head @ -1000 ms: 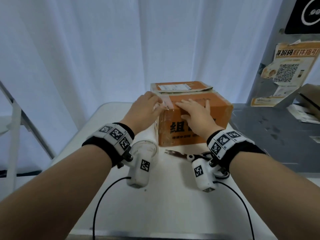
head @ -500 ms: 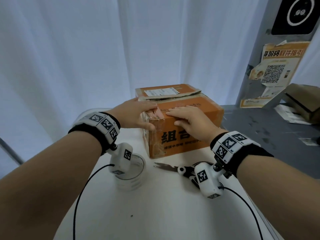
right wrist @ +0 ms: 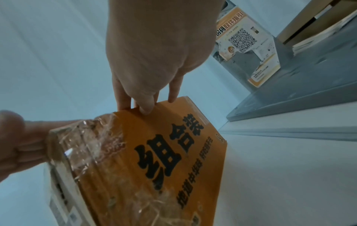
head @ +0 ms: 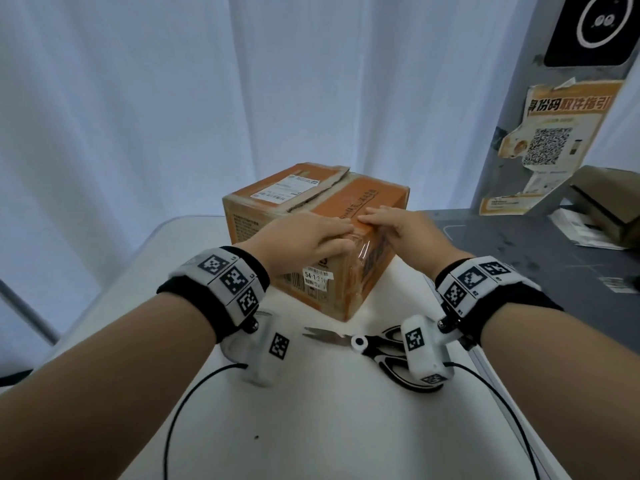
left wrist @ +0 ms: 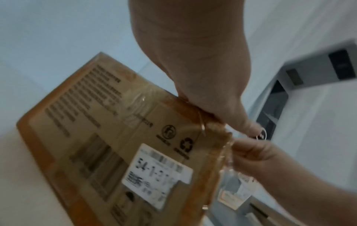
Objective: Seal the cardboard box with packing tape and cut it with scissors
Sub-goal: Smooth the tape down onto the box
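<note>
Left hand (head: 304,242) lies flat on the near top corner of the cardboard box (head: 360,202), fingers straight and pressing down, thumb hanging over the side face; it holds nothing. Right hand (head: 403,225) is also flat, fingers extended onto the top edge beside the left fingertips, pressing, not gripping. Both palms probably sit there to rub the packing tape (right wrist: 92,142) down over the corner so it sticks; the clear tape shows crinkled and glossy across that corner in the right wrist view. The box stands on the white surface (head: 311,410), turned with one corner toward the person, likely so the taped corner is in easy reach. Its top flap with the shipping label (head: 287,187) looks slightly lifted at the torn edge, so sealing seems unfinished. Scissors (head: 363,342) lie shut on the surface just in front of the box, under the right wrist, untouched, handy for cutting. The tape roll is not clearly visible, possibly hidden under the left wrist.
</note>
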The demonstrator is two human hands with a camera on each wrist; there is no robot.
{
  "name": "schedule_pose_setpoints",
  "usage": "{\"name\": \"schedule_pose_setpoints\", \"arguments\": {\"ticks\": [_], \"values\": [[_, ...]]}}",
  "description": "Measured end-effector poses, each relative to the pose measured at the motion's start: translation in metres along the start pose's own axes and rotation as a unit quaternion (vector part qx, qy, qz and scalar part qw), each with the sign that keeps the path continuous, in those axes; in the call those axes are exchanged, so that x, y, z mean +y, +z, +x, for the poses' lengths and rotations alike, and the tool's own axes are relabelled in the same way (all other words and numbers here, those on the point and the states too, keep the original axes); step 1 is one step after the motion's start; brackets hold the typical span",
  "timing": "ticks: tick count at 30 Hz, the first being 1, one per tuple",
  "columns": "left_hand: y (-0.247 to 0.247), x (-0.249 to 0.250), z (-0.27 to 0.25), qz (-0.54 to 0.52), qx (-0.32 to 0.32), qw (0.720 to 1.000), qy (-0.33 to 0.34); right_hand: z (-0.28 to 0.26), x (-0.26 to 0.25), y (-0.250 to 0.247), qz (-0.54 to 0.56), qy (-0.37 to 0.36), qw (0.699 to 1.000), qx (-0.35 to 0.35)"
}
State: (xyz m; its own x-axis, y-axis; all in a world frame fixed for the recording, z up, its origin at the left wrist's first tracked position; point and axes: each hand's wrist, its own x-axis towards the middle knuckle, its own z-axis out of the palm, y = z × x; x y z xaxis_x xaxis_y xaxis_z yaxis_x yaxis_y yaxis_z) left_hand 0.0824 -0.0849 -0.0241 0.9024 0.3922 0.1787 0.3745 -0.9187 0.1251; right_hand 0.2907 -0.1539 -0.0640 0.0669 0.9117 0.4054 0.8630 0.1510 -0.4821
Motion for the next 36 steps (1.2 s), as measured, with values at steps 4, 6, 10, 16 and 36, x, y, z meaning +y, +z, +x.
{"name": "schedule_pose_setpoints", "arguments": {"ticks": [4, 6, 10, 16, 36], "values": [[-0.001, -0.015, -0.009, 0.023, 0.020, 0.999, -0.027, -0.002, -0.006, -0.004, -0.008, 0.024, 0.999, -0.022], [-0.002, -0.023, -0.014, 0.044, 0.025, 0.997, -0.063, -0.004, -0.009, -0.004, 0.001, 0.038, 0.999, -0.030], [-0.007, -0.011, -0.013, 0.086, 0.012, 0.993, -0.077, -0.005, -0.024, -0.008, 0.113, 0.052, 0.992, -0.018], [0.031, 0.027, 0.014, 0.096, 0.114, 0.986, -0.071, -0.004, -0.030, -0.006, 0.067, 0.035, 0.997, -0.020], [0.056, 0.039, 0.028, 0.100, 0.251, 0.952, -0.147, -0.012, -0.012, -0.001, 0.121, 0.069, 0.990, -0.028]]}}
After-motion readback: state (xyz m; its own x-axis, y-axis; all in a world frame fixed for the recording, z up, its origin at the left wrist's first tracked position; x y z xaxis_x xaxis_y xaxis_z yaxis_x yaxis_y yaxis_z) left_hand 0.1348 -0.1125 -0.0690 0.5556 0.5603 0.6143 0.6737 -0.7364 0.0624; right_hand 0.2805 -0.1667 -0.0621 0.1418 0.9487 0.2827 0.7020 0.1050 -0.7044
